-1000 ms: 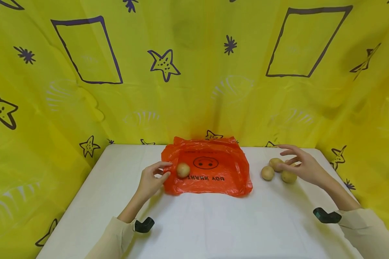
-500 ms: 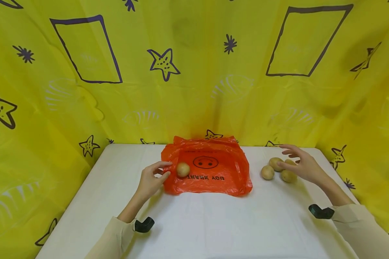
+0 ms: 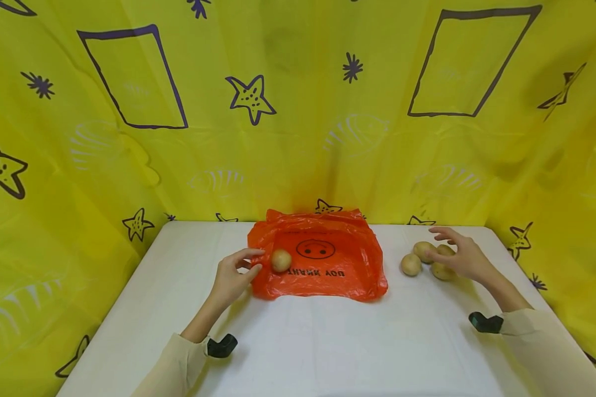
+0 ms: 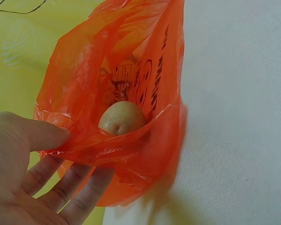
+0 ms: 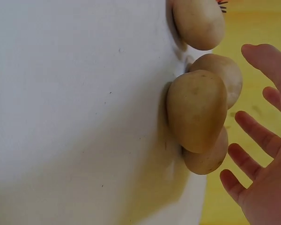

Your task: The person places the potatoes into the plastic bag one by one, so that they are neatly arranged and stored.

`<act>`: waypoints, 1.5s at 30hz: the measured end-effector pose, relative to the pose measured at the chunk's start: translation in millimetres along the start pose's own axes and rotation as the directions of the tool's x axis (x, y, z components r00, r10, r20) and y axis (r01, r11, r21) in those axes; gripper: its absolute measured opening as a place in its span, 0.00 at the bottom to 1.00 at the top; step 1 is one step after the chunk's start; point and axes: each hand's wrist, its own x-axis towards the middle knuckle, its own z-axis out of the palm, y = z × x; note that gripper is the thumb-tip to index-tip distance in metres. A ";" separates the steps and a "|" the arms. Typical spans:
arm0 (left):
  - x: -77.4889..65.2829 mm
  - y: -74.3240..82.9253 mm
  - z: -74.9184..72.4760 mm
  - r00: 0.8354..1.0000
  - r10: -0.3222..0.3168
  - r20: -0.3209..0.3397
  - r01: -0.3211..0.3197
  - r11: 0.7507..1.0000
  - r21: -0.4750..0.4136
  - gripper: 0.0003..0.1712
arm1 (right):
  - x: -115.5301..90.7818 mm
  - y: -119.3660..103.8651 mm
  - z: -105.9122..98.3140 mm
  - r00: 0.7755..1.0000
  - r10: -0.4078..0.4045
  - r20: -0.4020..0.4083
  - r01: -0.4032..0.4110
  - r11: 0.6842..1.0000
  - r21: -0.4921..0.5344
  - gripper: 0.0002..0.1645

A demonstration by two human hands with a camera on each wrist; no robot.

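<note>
In the head view, a red plastic bag (image 3: 357, 281) with printed lettering and a round face lies near the table's back edge, its mouth spread. One potato (image 3: 281, 261) rests inside at the left. My left hand (image 3: 230, 278) holds the bag's left rim, thumb on the inside and fingers on the outside, as the left wrist view shows. At the right, my right hand (image 3: 469, 259) hovers over several loose potatoes (image 3: 410, 265), partly covering them. In the right wrist view its fingers are spread and loosely bent, apart from the nearest potato (image 5: 196, 110).
A white-covered table (image 3: 298, 342) lies beneath everything. Yellow curtain (image 3: 298, 154) with starfish drawings stands behind it and along both sides. Dark wrist devices (image 3: 222, 346) stick out from both cuffs.
My right forearm and wrist have shifted a little to the left, and the hand has dipped slightly over the potatoes. My left hand, the bag and the potatoes look unchanged.
</note>
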 end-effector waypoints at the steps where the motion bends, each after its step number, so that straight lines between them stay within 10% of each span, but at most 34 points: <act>1: 0.0 -0.2 0.1 1.000 0.001 0.001 -0.001 1.000 0.003 0.16 | 0.5 1.3 0.7 1.000 -0.002 0.002 0.002 1.000 -0.003 0.36; 45: 0.2 -0.8 1.5 1.000 -0.002 -0.001 0.002 1.000 -0.019 0.16 | 9.6 3.1 10.3 0.990 0.039 0.132 -0.020 0.989 -0.147 0.31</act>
